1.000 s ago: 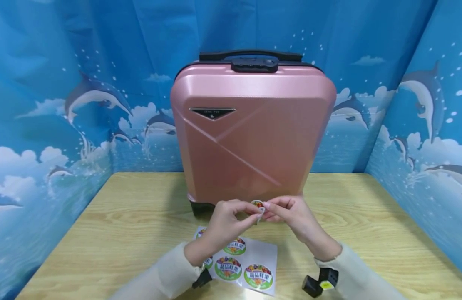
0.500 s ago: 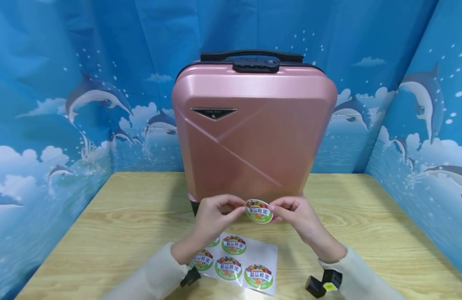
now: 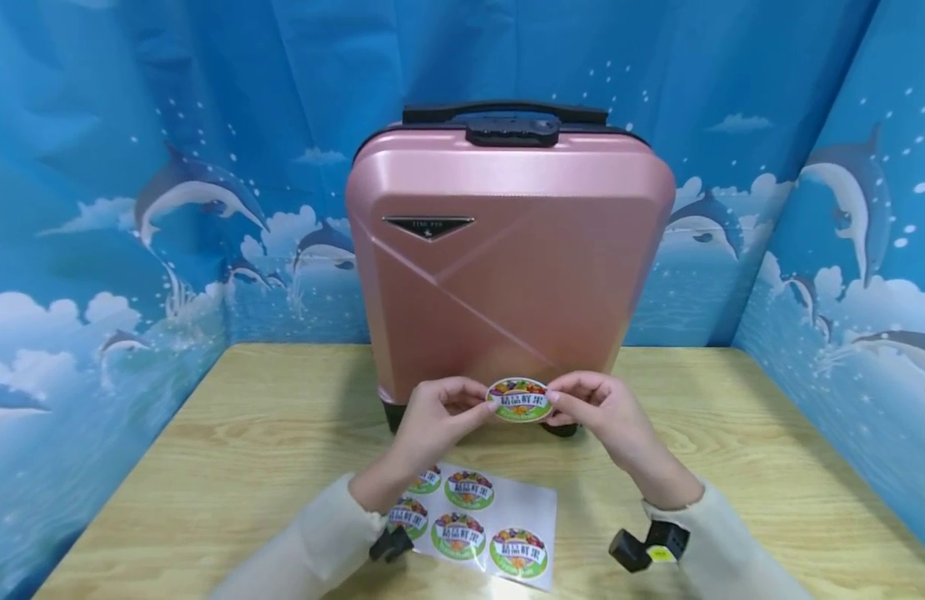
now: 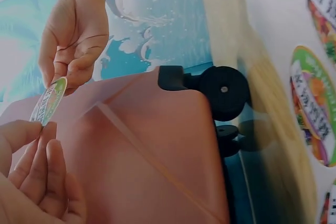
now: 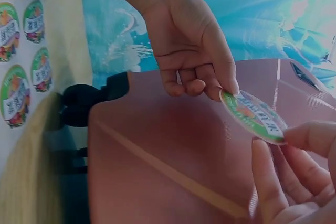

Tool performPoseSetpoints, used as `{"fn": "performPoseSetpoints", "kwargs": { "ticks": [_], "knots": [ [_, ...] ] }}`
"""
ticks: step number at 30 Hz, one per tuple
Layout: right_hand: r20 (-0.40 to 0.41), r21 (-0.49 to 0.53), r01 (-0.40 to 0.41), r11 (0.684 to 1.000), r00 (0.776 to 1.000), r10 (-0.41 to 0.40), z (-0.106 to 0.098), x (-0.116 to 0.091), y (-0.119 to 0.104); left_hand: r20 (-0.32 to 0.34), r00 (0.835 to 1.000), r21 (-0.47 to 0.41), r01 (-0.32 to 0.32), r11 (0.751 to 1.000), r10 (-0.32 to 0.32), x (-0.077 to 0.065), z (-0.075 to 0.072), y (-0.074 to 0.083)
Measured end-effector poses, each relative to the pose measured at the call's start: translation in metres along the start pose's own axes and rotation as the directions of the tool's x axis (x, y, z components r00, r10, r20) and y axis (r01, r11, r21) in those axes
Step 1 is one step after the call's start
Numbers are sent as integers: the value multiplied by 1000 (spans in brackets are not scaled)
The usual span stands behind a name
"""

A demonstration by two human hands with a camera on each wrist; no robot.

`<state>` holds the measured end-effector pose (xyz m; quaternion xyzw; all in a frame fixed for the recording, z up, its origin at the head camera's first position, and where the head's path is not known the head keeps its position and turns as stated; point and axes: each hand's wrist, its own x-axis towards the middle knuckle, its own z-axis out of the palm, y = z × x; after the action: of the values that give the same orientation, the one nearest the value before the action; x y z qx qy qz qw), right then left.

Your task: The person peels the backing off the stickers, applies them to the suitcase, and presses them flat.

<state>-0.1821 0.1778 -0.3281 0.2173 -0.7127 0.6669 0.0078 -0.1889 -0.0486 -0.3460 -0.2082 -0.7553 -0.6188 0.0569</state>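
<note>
An oval fruit-label sticker [image 3: 519, 401] is stretched between both hands, its printed side facing up toward the head camera. My left hand [image 3: 438, 417] pinches its left end between thumb and fingers. At the opposite end, my right hand [image 3: 602, 417] pinches the edge the same way; the right wrist view shows the sticker [image 5: 253, 117] held by both. Just behind the hands stands a pink hard-shell suitcase [image 3: 507, 275], upright, with a dark triangular badge [image 3: 428, 227] at its upper left. Below the hands lies a white sticker sheet [image 3: 533, 500] bearing several more oval labels, partly hidden by the left forearm.
The suitcase rests on a wood-grain table [image 3: 260, 433], its black wheels [image 4: 224, 93] visible in the left wrist view. Blue dolphin-print curtains [image 3: 170, 83] surround the table's back and sides. Black wrist cameras [image 3: 646, 546] hang from the sleeves.
The sticker was bent and partly covered by the fingers; it is now spread flat between the hands. Both hands have lifted slightly toward the suitcase, and the left has shifted a little left.
</note>
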Motion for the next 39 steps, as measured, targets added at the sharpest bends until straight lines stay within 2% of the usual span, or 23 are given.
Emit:
{"fn": "performPoseSetpoints", "kwargs": {
  "ticks": [6,9,12,17,20,24,28,32,37,39],
  "knots": [
    [-81,-49,5,999,997,-9,-2,5,-9,-102,993,-4,-63,998,63,10,2,7],
    [-124,-41,24,999,992,-29,-2,8,-13,-143,985,-8,-102,995,100,16,4,13],
    [-182,-53,53,997,981,-61,-1,12,-19,-181,973,26,-140,990,142,22,5,19],
    [-280,-55,117,992,951,-128,1,19,-30,-227,935,91,-258,962,273,30,4,34],
    [-334,-27,171,985,927,-170,0,23,-37,-249,910,95,-318,943,332,34,4,44],
    [-406,38,279,959,882,-241,-1,30,-45,-286,897,54,-337,940,338,41,8,53],
    [-451,110,377,920,843,-292,-1,37,-52,-345,887,0,-327,945,307,49,14,62],
    [-501,123,428,896,806,-316,0,42,-57,-398,871,-34,-329,944,289,55,18,71],
    [-547,159,483,861,769,-331,3,48,-64,-456,841,-43,-348,937,291,61,21,82],
    [-570,165,509,845,748,-340,5,50,-68,-467,833,-43,-358,933,298,64,21,87]
  ]
}}
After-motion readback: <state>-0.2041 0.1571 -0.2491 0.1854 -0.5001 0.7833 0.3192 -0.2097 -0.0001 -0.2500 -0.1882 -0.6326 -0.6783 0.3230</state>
